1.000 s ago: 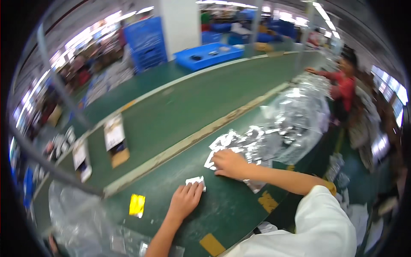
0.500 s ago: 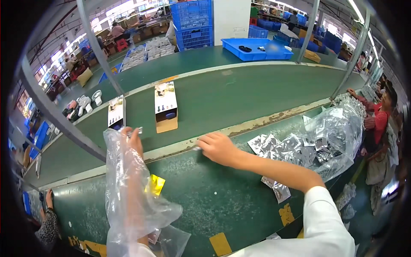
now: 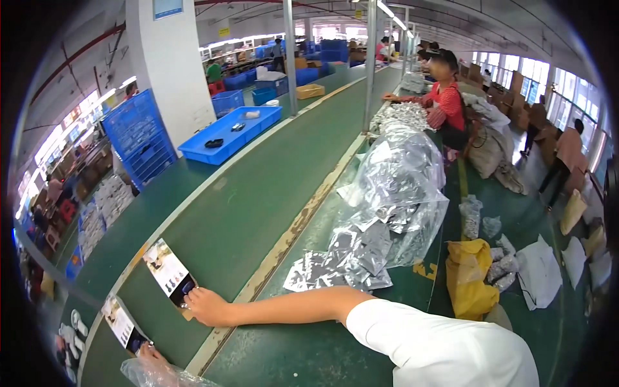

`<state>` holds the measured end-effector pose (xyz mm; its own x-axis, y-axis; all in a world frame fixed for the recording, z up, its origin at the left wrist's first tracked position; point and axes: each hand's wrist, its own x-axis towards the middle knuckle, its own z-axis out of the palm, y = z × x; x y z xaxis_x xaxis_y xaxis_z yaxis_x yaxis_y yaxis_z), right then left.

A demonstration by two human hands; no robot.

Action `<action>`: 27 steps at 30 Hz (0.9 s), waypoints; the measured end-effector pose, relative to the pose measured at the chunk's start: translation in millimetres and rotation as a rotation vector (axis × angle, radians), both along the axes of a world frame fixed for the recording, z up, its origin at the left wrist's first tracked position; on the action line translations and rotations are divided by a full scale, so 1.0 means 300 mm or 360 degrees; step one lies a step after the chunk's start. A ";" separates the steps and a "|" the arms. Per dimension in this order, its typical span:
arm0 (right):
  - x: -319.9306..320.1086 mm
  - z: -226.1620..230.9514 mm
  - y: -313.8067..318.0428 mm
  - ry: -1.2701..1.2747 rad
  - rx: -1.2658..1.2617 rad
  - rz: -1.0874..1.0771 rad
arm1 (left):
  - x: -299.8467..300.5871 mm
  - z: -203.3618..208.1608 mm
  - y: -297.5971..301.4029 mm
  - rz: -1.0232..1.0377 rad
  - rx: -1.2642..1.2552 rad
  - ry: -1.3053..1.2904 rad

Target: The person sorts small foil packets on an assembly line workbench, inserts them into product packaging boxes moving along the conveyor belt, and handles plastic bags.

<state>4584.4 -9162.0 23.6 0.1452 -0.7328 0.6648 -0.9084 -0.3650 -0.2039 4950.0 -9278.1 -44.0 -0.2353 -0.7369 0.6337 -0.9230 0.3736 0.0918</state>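
Observation:
Two printed cardboard boxes with open near ends lie on the green belt, each with something dark blue inside. My right hand (image 3: 207, 307) is at the open end of the farther box (image 3: 169, 271), its fingers closed; what they hold is hidden. At the lower edge, my left hand (image 3: 153, 358) is closed at the end of the nearer box (image 3: 120, 324), with a small silvery thing at its fingertips. A clear plastic bag (image 3: 137, 372) hangs over the left forearm. Flat silver packets (image 3: 338, 261) lie in a heap to the right of my right arm.
A large clear bag (image 3: 403, 171) of silver packets rests on the bench beyond the heap. Across the belt stands a blue tray (image 3: 231, 133) with small items. A person in red (image 3: 446, 106) works farther along. A yellow sack (image 3: 472, 274) and white bags are at the right.
The view has swung to the right. My right hand has gone from the bench edge to the farther box's open end. My left hand stays by the nearer box.

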 end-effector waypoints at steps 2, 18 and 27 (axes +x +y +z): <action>-0.106 -0.019 0.022 0.0048 -0.0101 -0.0105 | -0.161 -0.084 -0.043 -0.0149 0.0053 0.0154; -0.321 0.032 -0.150 -0.0971 0.0292 0.0151 | -0.404 0.151 -0.009 -0.1005 0.0452 0.0840; -0.377 0.135 0.016 -0.0695 0.0552 -0.0053 | -0.560 0.211 0.185 -0.1029 0.0971 0.1171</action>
<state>4471.4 -9157.1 64.2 -0.1165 -0.9188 0.3770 -0.7225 -0.1821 -0.6670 4782.0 -9222.6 19.4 -0.4023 -0.8443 0.3539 -0.2237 0.4655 0.8563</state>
